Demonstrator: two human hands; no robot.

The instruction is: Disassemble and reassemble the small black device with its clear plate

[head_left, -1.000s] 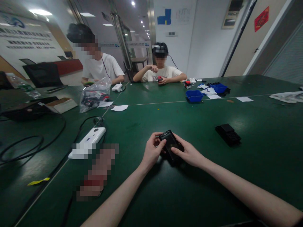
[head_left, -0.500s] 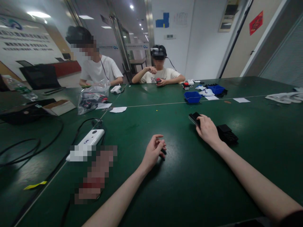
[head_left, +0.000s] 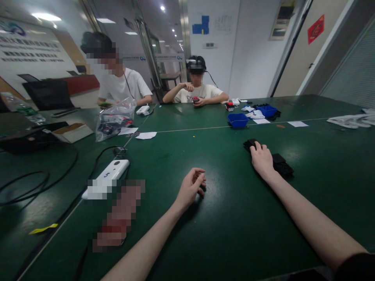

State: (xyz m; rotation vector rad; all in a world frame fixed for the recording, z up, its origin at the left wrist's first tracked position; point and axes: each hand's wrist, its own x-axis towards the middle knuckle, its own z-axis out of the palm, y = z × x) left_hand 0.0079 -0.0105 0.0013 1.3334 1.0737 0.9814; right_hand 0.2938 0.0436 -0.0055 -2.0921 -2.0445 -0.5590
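My right hand (head_left: 262, 159) is over a flat black object (head_left: 249, 144), with its fingers curled round the near end. The far end of that object sticks out past my fingertips, and the rest is hidden under the hand. Just right of my wrist lies a second black, blocky object (head_left: 283, 165) on the green table (head_left: 222, 234). My left hand (head_left: 191, 186) rests on its side near the middle of the table. Its fingers are loosely bent and apart, with nothing in them.
To the left are a white power strip (head_left: 109, 175), a blurred-out reddish object (head_left: 124, 207) and black cables (head_left: 76, 164). Further off are a clear plastic bag (head_left: 115, 121), blue trays (head_left: 238, 120) and paper slips (head_left: 146, 135). Two people sit across the table.
My right hand has shifted to the right with the black object, which now looks flatter and lower. My left hand has stayed in place.
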